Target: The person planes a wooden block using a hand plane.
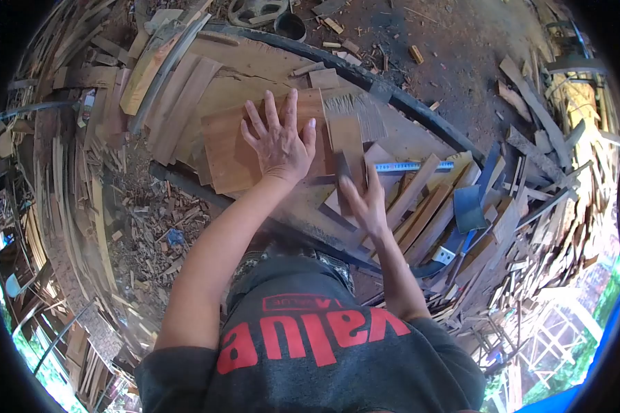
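My left hand [279,141] lies flat, fingers spread, on a reddish-brown wooden board [231,155]. Right of that board, my right hand [366,206] is closed on the near end of a flat wooden block [346,134], whose lower part looks dark and smeared by motion. The block's left side runs close along the board's right edge. Beneath its far end shows a greyish, rough-faced piece of wood [365,113]. A blue-and-white measuring strip with numbers [413,166] lies just right of my right hand.
A worn plywood worktop [255,62] with a dark rim lies under the boards. Wooden strips [424,213] are stacked at its right, beside a blue-grey curved piece [469,208] and a saw-like tool [437,261]. Boards [186,103] lean at left. Offcuts litter the ground [158,234].
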`<action>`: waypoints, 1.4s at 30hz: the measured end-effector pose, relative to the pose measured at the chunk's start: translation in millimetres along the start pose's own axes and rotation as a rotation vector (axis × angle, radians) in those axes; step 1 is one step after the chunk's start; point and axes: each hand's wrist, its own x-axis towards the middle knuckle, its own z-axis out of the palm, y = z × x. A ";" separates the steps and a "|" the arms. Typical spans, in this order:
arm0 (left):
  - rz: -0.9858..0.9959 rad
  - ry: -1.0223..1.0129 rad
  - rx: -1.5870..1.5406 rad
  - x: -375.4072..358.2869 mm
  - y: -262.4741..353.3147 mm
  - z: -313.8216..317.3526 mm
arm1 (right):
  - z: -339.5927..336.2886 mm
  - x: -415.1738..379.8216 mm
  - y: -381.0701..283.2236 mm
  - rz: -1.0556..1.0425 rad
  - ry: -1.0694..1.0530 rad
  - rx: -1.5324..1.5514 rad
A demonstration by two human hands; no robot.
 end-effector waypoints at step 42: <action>0.020 0.063 0.026 -2.1 -2.4 9.6 | 6.3 -5.6 -5.7 -0.027 0.144 -0.067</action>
